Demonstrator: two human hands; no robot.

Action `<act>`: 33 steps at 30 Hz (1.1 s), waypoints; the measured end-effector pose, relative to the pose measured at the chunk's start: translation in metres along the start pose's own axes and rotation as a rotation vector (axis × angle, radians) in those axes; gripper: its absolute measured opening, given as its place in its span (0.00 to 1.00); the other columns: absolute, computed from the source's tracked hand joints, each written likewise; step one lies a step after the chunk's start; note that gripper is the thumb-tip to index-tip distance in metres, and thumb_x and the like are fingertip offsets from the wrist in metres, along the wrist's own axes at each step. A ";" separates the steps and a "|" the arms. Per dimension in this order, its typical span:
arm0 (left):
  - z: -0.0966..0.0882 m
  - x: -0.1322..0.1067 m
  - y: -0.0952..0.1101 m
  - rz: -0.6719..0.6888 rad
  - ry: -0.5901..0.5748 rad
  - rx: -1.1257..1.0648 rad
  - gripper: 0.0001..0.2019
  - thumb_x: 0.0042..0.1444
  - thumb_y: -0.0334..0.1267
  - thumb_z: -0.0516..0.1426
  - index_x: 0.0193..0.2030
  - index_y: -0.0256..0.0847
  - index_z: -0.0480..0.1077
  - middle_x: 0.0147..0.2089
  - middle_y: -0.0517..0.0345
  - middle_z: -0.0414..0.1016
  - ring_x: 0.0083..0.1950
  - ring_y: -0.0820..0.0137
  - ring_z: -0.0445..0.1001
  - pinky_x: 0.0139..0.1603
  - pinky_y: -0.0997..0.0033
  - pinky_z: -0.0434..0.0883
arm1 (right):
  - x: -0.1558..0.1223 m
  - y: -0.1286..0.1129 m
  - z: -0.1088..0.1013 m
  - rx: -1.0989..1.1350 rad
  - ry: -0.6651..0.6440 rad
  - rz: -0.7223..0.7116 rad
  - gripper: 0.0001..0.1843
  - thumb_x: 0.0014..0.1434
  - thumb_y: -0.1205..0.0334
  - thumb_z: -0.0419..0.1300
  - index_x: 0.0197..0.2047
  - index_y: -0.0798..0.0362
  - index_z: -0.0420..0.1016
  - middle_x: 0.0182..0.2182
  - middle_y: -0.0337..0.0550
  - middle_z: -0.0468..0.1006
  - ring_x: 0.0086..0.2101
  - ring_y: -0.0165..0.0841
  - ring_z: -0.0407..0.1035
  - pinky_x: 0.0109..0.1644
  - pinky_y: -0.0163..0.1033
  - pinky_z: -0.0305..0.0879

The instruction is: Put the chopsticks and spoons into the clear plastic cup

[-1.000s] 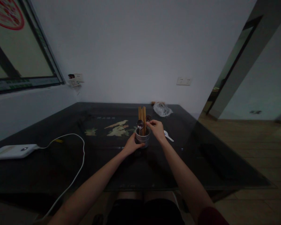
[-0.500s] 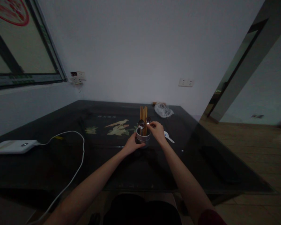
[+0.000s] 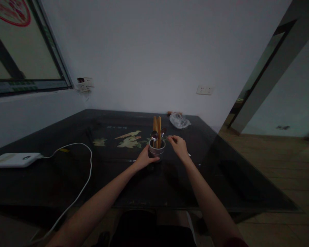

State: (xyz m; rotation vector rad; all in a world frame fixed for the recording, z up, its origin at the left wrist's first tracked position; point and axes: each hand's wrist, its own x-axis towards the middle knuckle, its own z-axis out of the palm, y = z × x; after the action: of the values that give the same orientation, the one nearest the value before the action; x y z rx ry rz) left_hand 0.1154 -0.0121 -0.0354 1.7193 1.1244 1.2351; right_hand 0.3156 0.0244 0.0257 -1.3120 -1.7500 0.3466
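My left hand (image 3: 144, 159) is wrapped around the left side of a metal cup (image 3: 157, 151) on the dark table. Several wooden chopsticks (image 3: 157, 127) stand upright in the cup. A shiny metal spoon (image 3: 155, 136) leans at the front left of them, and a second metal spoon (image 3: 163, 132) leans to the right. Just right of the rim is my right hand (image 3: 179, 146), clear of the cup, its fingers loosely curled with a small gap and nothing visible between them. Behind its wrist, only the tip of a white spoon (image 3: 190, 155) shows.
A crumpled clear plastic bag (image 3: 179, 120) lies near the wall. On the left rests a white device (image 3: 16, 160) with a white cable (image 3: 91, 161) running over the table's front edge. A dark flat object (image 3: 238, 180) lies at the right.
My right hand has let go of the right metal spoon and moved right, away from the cup, now covering most of the white spoon. My left hand still holds the cup.
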 end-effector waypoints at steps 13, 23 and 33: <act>-0.005 0.003 0.004 0.024 0.003 -0.025 0.42 0.38 0.39 0.68 0.61 0.36 0.56 0.60 0.39 0.64 0.61 0.53 0.64 0.62 0.46 0.59 | -0.019 0.068 -0.054 -0.322 0.027 0.326 0.13 0.58 0.56 0.53 0.37 0.52 0.77 0.35 0.46 0.80 0.36 0.36 0.72 0.36 0.36 0.61; -0.006 -0.001 0.015 -0.032 -0.065 0.019 0.42 0.38 0.39 0.68 0.60 0.37 0.55 0.61 0.39 0.62 0.62 0.55 0.63 0.63 0.48 0.59 | -0.023 0.070 -0.035 -0.620 -0.193 0.357 0.22 0.57 0.45 0.56 0.44 0.54 0.72 0.44 0.53 0.75 0.46 0.41 0.69 0.42 0.40 0.63; -0.007 -0.002 0.015 -0.071 -0.088 -0.026 0.42 0.38 0.39 0.68 0.60 0.35 0.56 0.60 0.36 0.63 0.61 0.53 0.65 0.62 0.47 0.60 | -0.022 0.070 -0.035 -0.640 -0.270 0.454 0.16 0.59 0.52 0.56 0.45 0.53 0.72 0.44 0.56 0.75 0.45 0.43 0.72 0.43 0.42 0.65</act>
State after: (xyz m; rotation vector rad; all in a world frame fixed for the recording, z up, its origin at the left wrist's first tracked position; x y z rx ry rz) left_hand 0.1118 -0.0185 -0.0205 1.6833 1.1025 1.1151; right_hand 0.3872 0.0238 -0.0127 -2.2245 -1.8461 0.2229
